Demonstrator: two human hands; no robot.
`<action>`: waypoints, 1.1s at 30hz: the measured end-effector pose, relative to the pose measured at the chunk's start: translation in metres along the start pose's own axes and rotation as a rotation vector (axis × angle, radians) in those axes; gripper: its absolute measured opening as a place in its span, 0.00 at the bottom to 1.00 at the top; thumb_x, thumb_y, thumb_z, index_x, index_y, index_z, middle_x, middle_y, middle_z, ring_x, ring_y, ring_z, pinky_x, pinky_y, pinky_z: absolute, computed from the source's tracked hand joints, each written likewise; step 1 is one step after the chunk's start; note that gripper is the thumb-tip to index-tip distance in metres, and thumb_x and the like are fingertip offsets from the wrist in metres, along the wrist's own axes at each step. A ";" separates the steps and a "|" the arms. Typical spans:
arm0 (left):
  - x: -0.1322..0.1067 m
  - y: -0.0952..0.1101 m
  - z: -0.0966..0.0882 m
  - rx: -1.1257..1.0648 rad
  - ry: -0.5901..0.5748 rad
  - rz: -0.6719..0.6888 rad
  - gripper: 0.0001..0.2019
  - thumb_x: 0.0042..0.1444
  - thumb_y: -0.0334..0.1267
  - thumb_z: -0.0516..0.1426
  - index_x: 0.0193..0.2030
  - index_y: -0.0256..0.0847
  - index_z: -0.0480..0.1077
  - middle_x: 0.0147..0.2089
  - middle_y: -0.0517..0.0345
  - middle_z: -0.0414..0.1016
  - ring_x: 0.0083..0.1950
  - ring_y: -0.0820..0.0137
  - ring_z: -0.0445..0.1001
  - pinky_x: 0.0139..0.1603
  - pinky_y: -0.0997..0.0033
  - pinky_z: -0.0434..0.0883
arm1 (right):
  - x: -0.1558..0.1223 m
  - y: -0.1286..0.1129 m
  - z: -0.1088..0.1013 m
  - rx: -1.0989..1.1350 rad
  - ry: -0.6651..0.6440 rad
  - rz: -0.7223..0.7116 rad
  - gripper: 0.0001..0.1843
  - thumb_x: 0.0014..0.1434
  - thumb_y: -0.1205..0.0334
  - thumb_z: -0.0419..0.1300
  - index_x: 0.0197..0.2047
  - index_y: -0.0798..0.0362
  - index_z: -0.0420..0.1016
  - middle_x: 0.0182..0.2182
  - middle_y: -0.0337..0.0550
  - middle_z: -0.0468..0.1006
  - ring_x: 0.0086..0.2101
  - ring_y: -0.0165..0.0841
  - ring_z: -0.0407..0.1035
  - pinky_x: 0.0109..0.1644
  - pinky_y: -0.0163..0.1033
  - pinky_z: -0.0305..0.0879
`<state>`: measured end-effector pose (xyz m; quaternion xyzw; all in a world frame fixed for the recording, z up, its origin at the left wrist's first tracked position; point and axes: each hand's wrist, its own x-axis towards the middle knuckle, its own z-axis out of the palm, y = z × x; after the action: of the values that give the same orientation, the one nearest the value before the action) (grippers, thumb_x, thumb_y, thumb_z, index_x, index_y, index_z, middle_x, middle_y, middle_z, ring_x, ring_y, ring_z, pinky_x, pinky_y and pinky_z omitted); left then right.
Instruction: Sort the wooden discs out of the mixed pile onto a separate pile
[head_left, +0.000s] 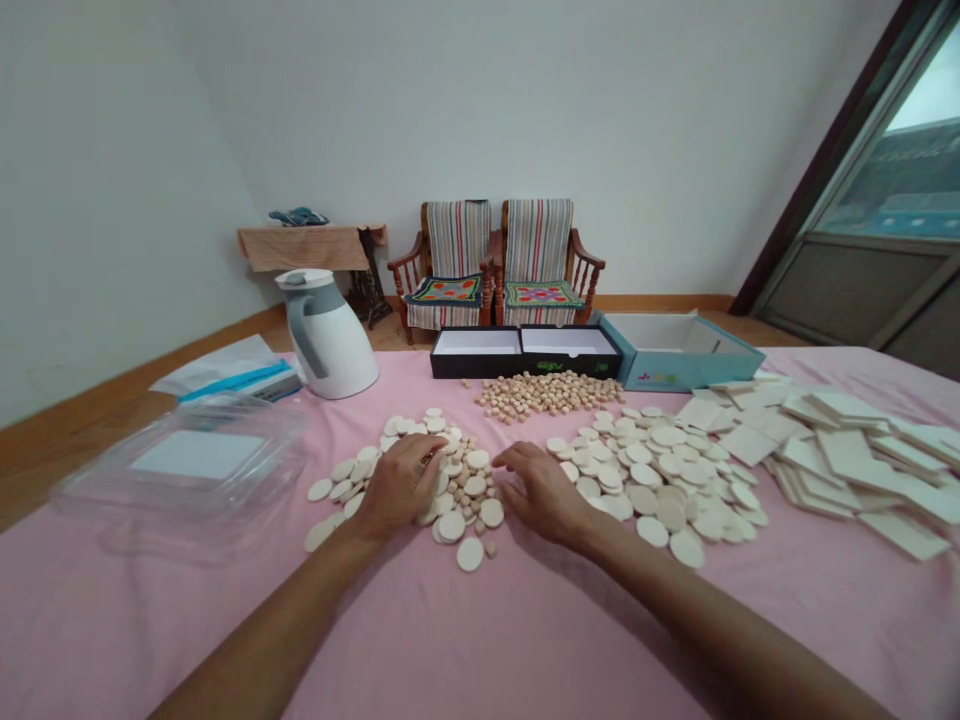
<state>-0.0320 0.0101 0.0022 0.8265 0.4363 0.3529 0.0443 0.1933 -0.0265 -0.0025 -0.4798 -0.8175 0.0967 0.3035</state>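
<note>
My left hand (397,485) lies palm down on a heap of pale wooden discs (457,490) mixed with small round pegs, its fingers curled over the pieces. My right hand (541,490) rests just right of that heap, fingers bent and pointing left at its edge, touching the pink cloth (480,640). Whether either hand holds a piece is hidden. A second, larger heap of discs (660,475) lies right of my right hand. A pile of small wooden pegs (544,392) sits farther back.
Square wooden tiles (832,450) are stacked loosely at the right. Behind the pegs stand two black open boxes (525,352) and a blue open box (671,358). A white jug (326,335) and a clear plastic container (195,465) stand at the left. Two striped armchairs (495,265) are by the wall.
</note>
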 end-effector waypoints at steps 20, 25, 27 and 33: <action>-0.006 -0.004 0.001 -0.008 -0.048 0.026 0.09 0.59 0.35 0.51 0.41 0.40 0.72 0.42 0.53 0.77 0.45 0.65 0.73 0.50 0.63 0.68 | -0.006 0.044 -0.048 -0.108 0.242 0.222 0.06 0.53 0.67 0.54 0.31 0.53 0.72 0.29 0.42 0.73 0.33 0.33 0.66 0.38 0.38 0.60; -0.006 -0.007 0.004 0.002 -0.008 0.042 0.08 0.59 0.34 0.52 0.40 0.40 0.72 0.41 0.54 0.77 0.44 0.65 0.74 0.49 0.63 0.68 | -0.038 0.085 -0.075 -0.259 0.311 0.443 0.10 0.54 0.62 0.53 0.34 0.53 0.76 0.30 0.44 0.76 0.31 0.35 0.68 0.37 0.41 0.61; -0.006 -0.008 0.004 0.008 0.013 0.046 0.08 0.59 0.34 0.52 0.40 0.40 0.72 0.40 0.54 0.78 0.44 0.65 0.74 0.49 0.63 0.68 | -0.040 0.088 -0.075 -0.305 0.353 0.458 0.12 0.54 0.61 0.53 0.36 0.54 0.76 0.32 0.47 0.76 0.33 0.37 0.69 0.40 0.42 0.62; -0.006 -0.007 0.002 0.026 0.034 0.067 0.08 0.59 0.33 0.52 0.40 0.39 0.72 0.40 0.53 0.77 0.43 0.65 0.74 0.48 0.62 0.68 | -0.016 0.027 -0.045 -0.023 0.081 0.198 0.10 0.56 0.66 0.53 0.37 0.54 0.74 0.33 0.44 0.74 0.33 0.32 0.67 0.40 0.38 0.62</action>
<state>-0.0378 0.0101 -0.0057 0.8351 0.4135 0.3626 0.0140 0.2454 -0.0318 0.0146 -0.5652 -0.7543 0.0972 0.3196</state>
